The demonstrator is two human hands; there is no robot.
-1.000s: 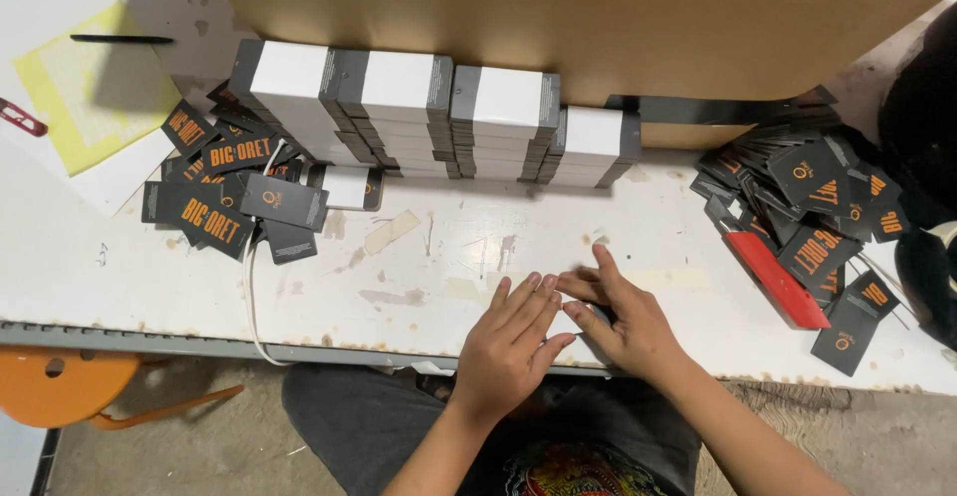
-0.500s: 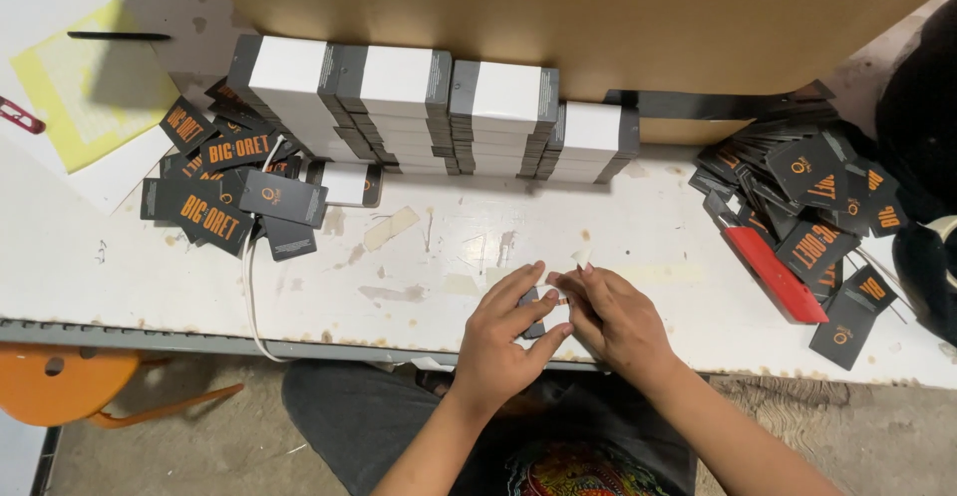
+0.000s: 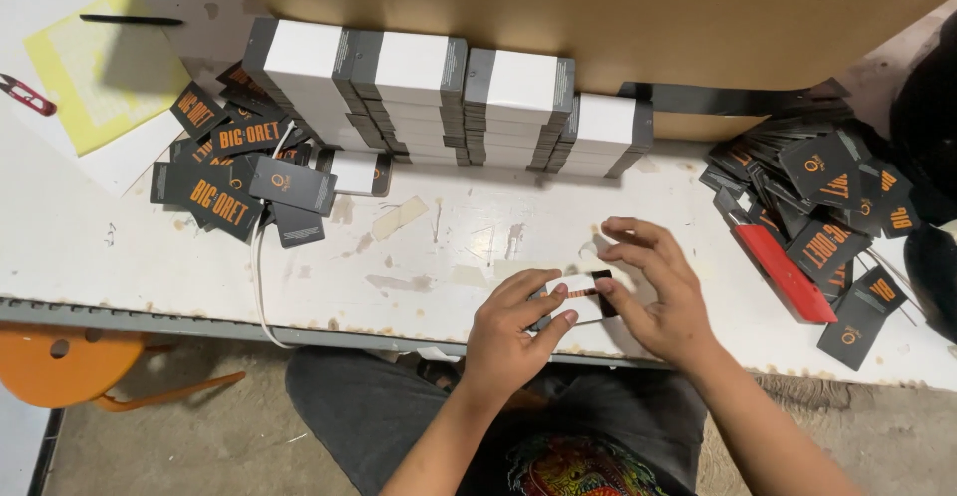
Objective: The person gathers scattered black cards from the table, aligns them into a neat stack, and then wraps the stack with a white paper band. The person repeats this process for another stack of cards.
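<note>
Your left hand (image 3: 513, 331) and right hand (image 3: 658, 292) meet at the near edge of the white counter (image 3: 120, 247), both on one small flat white card (image 3: 578, 302) with a dark end and an orange stripe. Your left fingers are closed on the card's near-left side, thumb under and fingers over. Your right thumb and forefinger pinch its right end, while the other right fingers fan out loosely above the counter. The card sits just above the surface, between your hands.

Behind it, a row of white-topped boxes (image 3: 449, 97) stands stacked against a brown cardboard sheet (image 3: 598, 7). A heap of black tags with orange print (image 3: 239, 172) lies to your left, and another heap of black tags (image 3: 827, 197) with a red strip (image 3: 783, 272) lies to your right. An orange stool (image 3: 60, 366) sits below the counter's left end.
</note>
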